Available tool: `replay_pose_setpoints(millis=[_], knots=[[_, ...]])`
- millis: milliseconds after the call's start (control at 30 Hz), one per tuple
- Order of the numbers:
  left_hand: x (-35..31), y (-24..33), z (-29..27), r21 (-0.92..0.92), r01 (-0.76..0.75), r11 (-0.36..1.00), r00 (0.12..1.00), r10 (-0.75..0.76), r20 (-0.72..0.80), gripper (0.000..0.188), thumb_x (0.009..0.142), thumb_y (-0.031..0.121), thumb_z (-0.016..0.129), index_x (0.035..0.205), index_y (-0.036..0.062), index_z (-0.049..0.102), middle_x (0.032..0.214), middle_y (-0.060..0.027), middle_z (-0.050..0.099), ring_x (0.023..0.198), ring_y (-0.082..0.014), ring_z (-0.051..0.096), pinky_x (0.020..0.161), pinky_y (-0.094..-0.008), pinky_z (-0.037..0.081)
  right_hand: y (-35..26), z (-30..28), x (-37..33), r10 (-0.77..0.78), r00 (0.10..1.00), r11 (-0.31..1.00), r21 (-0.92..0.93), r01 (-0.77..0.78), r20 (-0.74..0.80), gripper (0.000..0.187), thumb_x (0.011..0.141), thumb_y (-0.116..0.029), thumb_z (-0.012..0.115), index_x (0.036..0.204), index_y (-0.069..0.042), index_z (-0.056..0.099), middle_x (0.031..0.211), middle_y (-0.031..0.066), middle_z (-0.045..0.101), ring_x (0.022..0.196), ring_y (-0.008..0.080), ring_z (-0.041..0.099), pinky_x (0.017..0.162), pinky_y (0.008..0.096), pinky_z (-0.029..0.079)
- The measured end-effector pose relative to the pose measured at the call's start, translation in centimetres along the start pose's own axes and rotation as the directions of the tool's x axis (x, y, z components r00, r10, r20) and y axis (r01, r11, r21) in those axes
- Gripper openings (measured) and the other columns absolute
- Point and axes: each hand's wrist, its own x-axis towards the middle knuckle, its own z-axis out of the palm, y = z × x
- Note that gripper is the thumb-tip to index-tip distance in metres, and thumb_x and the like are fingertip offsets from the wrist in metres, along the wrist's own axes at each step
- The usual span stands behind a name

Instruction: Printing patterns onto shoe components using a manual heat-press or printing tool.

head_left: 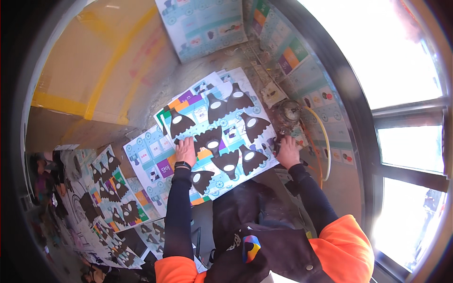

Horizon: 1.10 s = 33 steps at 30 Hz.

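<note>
Several dark, scalloped fan-shaped pieces, each with a white oval, lie spread over a stack of printed sheets (163, 150) in front of me. My left hand (186, 152) rests on the sheets with its fingers stretched forward, at the left end of a dark piece (203, 137) in the middle. At the right edge of the stack is my right hand (288, 152), fingers apart, beside a small dark piece (272, 145). Just beyond it stands a round metal machine part (290, 111). Another dark piece (203, 181) lies nearest my left forearm.
Large taped cardboard boxes (75, 61) stand at the left. More sheets bearing dark pieces (113, 186) lie at the lower left. A printed panel (203, 30) leans at the back. Yellow and orange hoses (325, 137) curve past the right wall, near a bright window (408, 146).
</note>
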Motion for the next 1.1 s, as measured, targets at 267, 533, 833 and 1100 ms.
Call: replay_pose_setpoints(millis=[267, 533, 833, 1100], knots=[[-1.5, 3.1, -2.7, -0.095, -0.016, 0.995, 0.998, 0.022, 0.06, 0.061, 0.072, 0.018, 0.078, 0.126, 0.0077, 0.051, 0.122, -0.0086, 0.053, 0.115, -0.0296, 0.048, 0.095, -0.0442, 0.039, -1.9, 3.2, 10.2, 0.003, 1.0, 1.0, -0.012, -0.003, -0.024, 0.028, 0.079, -0.004, 0.059, 0.104, 0.001, 0.051, 0.102, 0.02, 0.058, 0.1, 0.0353, 0.06, 0.082, 0.0409, 0.054], [11.5, 7.7, -1.9, -0.43, 0.287, 0.856, 0.936, -0.347, -0.065, 0.037, 0.078, 0.016, 0.075, 0.104, -0.0037, 0.057, 0.099, -0.0232, 0.066, 0.095, -0.0388, 0.064, 0.089, -0.0453, 0.048, -1.5, 6.6, 11.5, 0.019, 0.998, 1.0, -0.019, -0.018, 0.054, 0.025, 0.075, -0.004, 0.064, 0.098, 0.001, 0.057, 0.104, 0.0218, 0.061, 0.102, 0.0393, 0.058, 0.088, 0.0431, 0.049], [14.6, 10.5, 0.9, -0.517, 0.504, 0.692, 0.838, -0.536, 0.1, 0.03, 0.077, 0.007, 0.073, 0.099, -0.007, 0.059, 0.097, -0.0267, 0.067, 0.096, -0.0421, 0.066, 0.085, -0.0458, 0.053, -2.4, 2.7, 10.3, -0.004, 0.914, 0.729, 0.626, -0.276, 0.407, 0.026, 0.076, -0.007, 0.066, 0.102, -0.003, 0.067, 0.093, 0.0189, 0.071, 0.09, 0.0361, 0.067, 0.08, 0.0438, 0.052], [10.1, 2.1, -0.8, -0.417, 0.281, 0.864, 0.847, -0.428, -0.315, 0.036, 0.074, 0.012, 0.079, 0.104, 0.002, 0.061, 0.101, -0.0172, 0.063, 0.101, -0.0362, 0.059, 0.087, -0.044, 0.048, -4.6, 3.1, 17.5, 0.131, 0.985, 0.833, 0.551, -0.048, -0.113, 0.03, 0.077, -0.01, 0.07, 0.104, 0.0, 0.061, 0.099, 0.0218, 0.064, 0.099, 0.0402, 0.061, 0.085, 0.048, 0.049]])
